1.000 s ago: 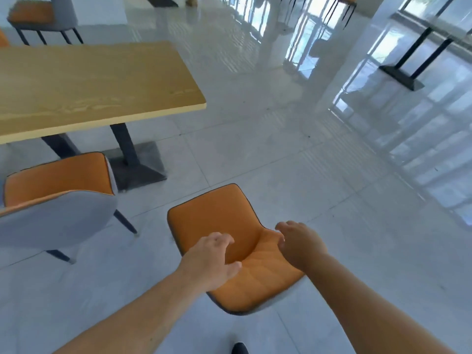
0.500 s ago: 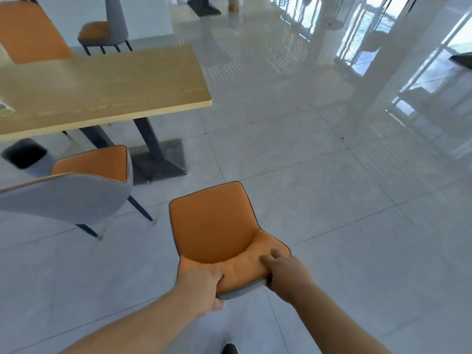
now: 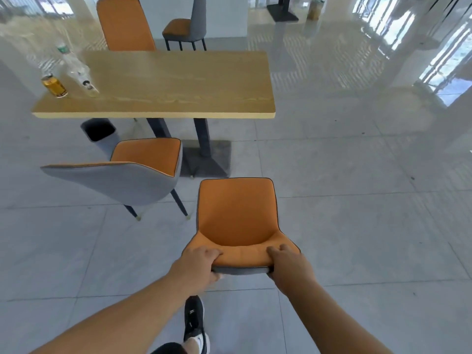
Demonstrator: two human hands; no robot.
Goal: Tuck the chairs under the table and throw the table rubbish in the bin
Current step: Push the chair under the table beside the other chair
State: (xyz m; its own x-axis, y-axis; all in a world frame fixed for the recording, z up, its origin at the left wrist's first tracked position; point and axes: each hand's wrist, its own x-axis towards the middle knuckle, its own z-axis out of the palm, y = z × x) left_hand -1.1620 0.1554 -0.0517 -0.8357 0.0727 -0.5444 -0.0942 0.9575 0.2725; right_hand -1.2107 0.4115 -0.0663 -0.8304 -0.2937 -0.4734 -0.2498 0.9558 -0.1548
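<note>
An orange chair (image 3: pixel 236 215) stands in front of me, its seat pointing at the wooden table (image 3: pixel 178 85). My left hand (image 3: pixel 201 264) grips the left of its backrest top and my right hand (image 3: pixel 288 261) grips the right. A second orange and grey chair (image 3: pixel 127 172) stands to the left, turned sideways near the table. On the table's far left corner stand a gold can (image 3: pixel 54 86) and clear plastic bottles (image 3: pixel 75 69). A grey bin (image 3: pixel 100 132) sits on the floor under the table's left end.
A third orange chair (image 3: pixel 125 25) stands behind the table, and a grey-backed chair (image 3: pixel 186 29) further back. The table's dark pedestal base (image 3: pixel 207 162) lies just ahead of the held chair. My black shoe (image 3: pixel 194 320) is below the chair. Tiled floor opens to the right.
Both hands went from hovering over the backrest to gripping it. The chair has swung round so its seat faces the table, and my view has turned left, showing the can, bottles and bin.
</note>
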